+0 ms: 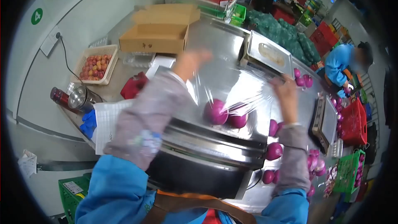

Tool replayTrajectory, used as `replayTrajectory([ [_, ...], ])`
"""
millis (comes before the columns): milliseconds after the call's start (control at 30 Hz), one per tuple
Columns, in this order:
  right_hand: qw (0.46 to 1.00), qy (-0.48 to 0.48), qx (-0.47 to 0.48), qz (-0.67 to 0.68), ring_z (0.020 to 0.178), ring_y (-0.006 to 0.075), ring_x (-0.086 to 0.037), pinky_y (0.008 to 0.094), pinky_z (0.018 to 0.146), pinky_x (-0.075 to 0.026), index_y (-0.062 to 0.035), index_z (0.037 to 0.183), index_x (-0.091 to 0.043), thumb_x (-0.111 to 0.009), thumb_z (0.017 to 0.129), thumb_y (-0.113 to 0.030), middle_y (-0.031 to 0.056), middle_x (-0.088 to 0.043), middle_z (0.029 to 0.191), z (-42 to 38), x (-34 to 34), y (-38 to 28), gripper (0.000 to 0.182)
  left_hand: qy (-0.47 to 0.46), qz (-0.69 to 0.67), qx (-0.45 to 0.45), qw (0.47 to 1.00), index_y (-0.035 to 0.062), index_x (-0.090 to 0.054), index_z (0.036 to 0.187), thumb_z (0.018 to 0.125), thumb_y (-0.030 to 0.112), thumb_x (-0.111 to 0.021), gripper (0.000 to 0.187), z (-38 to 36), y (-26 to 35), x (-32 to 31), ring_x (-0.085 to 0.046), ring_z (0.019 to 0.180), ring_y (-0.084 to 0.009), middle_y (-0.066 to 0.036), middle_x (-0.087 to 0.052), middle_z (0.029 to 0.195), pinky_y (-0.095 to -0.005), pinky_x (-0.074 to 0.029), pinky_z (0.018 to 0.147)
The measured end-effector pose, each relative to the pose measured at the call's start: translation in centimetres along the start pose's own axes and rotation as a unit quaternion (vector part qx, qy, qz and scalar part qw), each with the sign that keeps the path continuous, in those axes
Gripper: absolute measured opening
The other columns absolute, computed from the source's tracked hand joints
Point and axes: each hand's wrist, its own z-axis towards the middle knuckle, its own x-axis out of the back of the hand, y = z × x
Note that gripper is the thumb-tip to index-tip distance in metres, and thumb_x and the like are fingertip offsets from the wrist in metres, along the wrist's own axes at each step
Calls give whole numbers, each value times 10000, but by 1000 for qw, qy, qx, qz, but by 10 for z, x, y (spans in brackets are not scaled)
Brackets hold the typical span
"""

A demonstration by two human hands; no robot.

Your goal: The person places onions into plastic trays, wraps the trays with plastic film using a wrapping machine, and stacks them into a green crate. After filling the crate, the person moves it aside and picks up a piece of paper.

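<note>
Clear plastic film [244,87] stretches over the metal worktop between my two hands. My left hand [191,63] is blurred by motion near the film's left part; whether its fingers grip the film cannot be told. On the right, my right hand [285,91] has its fingers closed on the film's edge, below the scale tray. Two purple onions, one on the left [216,112] and one on the right [238,118], sit side by side under or behind the film's near part. A black and silver wrapping machine [203,153] lies just in front of me.
Several loose onions [274,151] lie right of the machine. Two scales, one behind [269,54] and one at right [324,120], flank the work area. At left are a cardboard box [153,37], a fruit basket [108,74] and a metal cup [79,98]. A co-worker [340,62] sits at right.
</note>
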Motion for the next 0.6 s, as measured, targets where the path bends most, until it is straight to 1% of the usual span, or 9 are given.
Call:
replayTrajectory([
  [33,970,-160,14,-181,1010,229,-523,319,909,-385,-38,1059,-559,-540,847,-227,134,-562,1117,11,4,74,284,-61,263,39,962,53,-580,1104,902,217,-422,304,-10,-3,-26,-523,1067,-191,-100,-577,1132,-316,-393,930],
  [67,953,-202,-70,-214,1091,289,-497,347,936,-364,-29,1040,-562,-551,827,-236,165,-520,1193,-9,-13,114,297,-165,372,-73,910,70,-574,1123,901,245,-422,321,-4,-80,-37,-488,1113,-224,-95,-516,1220,-331,-388,924],
  [167,953,-255,39,-158,1035,317,-511,350,906,-382,2,962,-584,-530,831,-252,196,-516,1155,-33,-31,72,291,-121,339,-182,915,40,-545,1130,906,332,-398,396,-30,-103,-44,-469,1128,-246,-105,-514,1194,-343,-394,908],
  [233,940,-285,-165,-86,971,228,-526,348,865,-399,-5,949,-581,-529,858,-308,130,-571,1053,-44,-27,64,320,-136,302,-146,932,31,-533,1135,905,383,-395,442,-54,-58,-43,-460,1142,-236,-126,-527,1166,-351,-392,908],
  [300,905,-288,-313,22,977,200,-519,353,864,-397,-13,986,-574,-529,866,-339,106,-578,1043,-51,-23,67,350,-260,77,372,888,14,-515,1139,868,534,-394,598,-58,-22,-41,-412,1187,-234,-168,-521,1156,-364,-380,920],
  [433,846,-283,-414,179,927,148,-530,305,801,-431,-25,1115,-509,-448,884,-466,72,-568,1038,-56,-27,45,502,-225,73,461,856,-2,-449,1216,797,685,-349,812,-60,-1,-46,-358,1222,-259,-221,-426,1260,-394,-367,925],
  [500,826,-285,-472,114,870,171,-538,320,756,-448,-35,1161,-486,-353,878,-564,98,-549,1079,-61,-28,24,615,-156,-45,412,896,23,-367,1296,763,745,-298,900,-69,-16,-52,-536,746,-231,-171,-562,990,-374,-430,631],
  [533,800,-329,-492,99,824,181,-523,339,710,-442,-48,1210,-463,-329,871,-587,107,-537,1100,-68,-22,8,650,-245,13,370,896,-21,-279,1336,757,763,-252,975,-78,-16,-43,-470,603,-185,-189,-547,918,-385,-397,538],
  [600,795,-341,-501,4,742,159,-506,284,623,-422,-55,1226,-452,-317,874,-586,88,-542,1073,-107,-12,12,651,-281,61,423,859,-78,-352,1264,755,768,-227,995,-114,-12,-36,-466,570,-186,-178,-553,860,-376,-403,537],
])
